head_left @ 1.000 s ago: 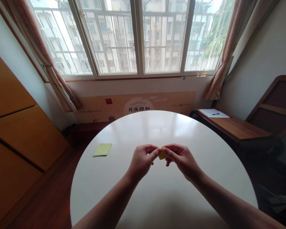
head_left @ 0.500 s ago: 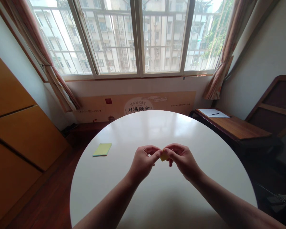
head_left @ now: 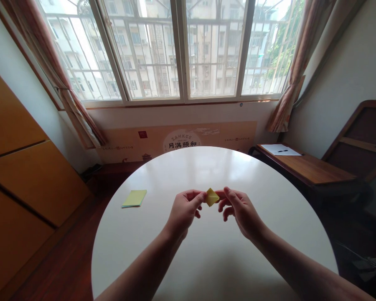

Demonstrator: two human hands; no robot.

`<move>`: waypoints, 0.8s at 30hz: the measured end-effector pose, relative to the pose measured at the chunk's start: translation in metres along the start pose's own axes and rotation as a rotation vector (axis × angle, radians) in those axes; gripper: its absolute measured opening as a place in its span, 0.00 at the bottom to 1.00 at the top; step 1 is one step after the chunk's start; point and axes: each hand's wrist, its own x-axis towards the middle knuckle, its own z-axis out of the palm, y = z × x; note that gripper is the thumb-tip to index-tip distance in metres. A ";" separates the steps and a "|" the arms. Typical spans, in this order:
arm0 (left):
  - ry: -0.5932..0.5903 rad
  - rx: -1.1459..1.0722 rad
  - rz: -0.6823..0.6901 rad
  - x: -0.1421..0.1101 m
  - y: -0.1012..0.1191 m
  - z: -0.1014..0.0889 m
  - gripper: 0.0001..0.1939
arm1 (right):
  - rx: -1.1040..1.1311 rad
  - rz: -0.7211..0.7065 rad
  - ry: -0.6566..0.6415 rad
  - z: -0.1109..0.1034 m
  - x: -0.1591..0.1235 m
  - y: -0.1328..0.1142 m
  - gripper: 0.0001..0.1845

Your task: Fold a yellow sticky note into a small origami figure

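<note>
Head view: my left hand (head_left: 183, 210) pinches the small folded yellow paper (head_left: 212, 197) between thumb and fingers, above the white round table (head_left: 213, 259). My right hand (head_left: 242, 211) has its thumb lifted and its fingers loosely spread, beside the paper's right corner.

Daylight comes in through the window (head_left: 211, 58) at twelve o'clock, so bright that the buildings (head_left: 163, 50) outside look pale and washed out. Glossy streaks of glare lie on the white table (head_left: 188, 255) toward twelve o'clock, while a soft, blurry shadow spreads across it at six. The hands' near sides are fairly dim against the light. The room darkens toward four o'clock, where detail sinks into murk. Wide-angle stretch makes the curtains (head_left: 72, 100) and cabinet (head_left: 34, 175) lean at ten and nine o'clock. Small print on the poster (head_left: 125, 138) is too soft to read.
</note>
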 end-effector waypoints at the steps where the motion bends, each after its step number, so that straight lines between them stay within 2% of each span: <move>1: 0.005 0.002 0.010 0.000 0.000 0.000 0.17 | -0.013 -0.001 -0.017 0.000 0.000 -0.001 0.24; 5: 0.006 0.046 0.069 0.000 -0.001 0.000 0.16 | -0.096 0.012 -0.090 0.003 -0.002 -0.003 0.19; 9: 0.010 0.102 0.119 0.000 -0.002 0.001 0.17 | -0.117 0.037 -0.076 0.004 -0.002 -0.003 0.18; 17: -0.037 0.070 0.055 -0.002 0.001 0.004 0.16 | -0.105 -0.018 -0.005 0.002 -0.001 -0.001 0.18; 24: -0.076 0.133 0.053 0.001 0.000 -0.001 0.15 | -0.123 0.001 -0.023 0.002 0.000 -0.001 0.19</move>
